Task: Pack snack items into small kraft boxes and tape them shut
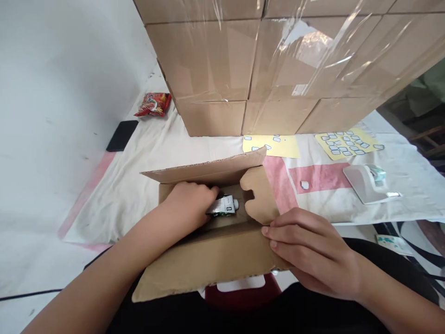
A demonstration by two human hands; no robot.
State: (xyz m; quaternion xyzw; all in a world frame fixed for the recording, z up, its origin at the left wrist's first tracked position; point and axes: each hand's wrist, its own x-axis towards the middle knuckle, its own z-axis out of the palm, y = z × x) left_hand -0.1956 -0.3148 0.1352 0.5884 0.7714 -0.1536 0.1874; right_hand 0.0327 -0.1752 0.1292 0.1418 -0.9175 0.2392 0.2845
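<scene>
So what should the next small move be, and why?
Probably the left hand should secure its grip on the capped carton before shifting it: that hand is inside the open box, covering part of the carton, so its hold is hard to judge. The right hand touches the near flap.

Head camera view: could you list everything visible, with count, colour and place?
Open rectangular cardboard box: one, brown, front centre
Small capped carton: one, whitish, inside it
Plastic-wrapped cardboard boxes: several, brown, stacked behind
Snack packet: one, red, back left
Flat rectangular object: one, black, near packet
Flat labelled sheets: two, yellow, before stack
Tape dispenser: one, white, right
Small piece: one, white, left of dispenser
Tablecloth: unclear, white and pink, beneath
Wall: one, white, left
Cable: one, black, lower left
Printed item: one, pale, lower right
Half-hidden object: one, dark red, below box
Clothing: unclear, black, bottom
Left hand: one, at carton
Right hand: one, on box
</scene>
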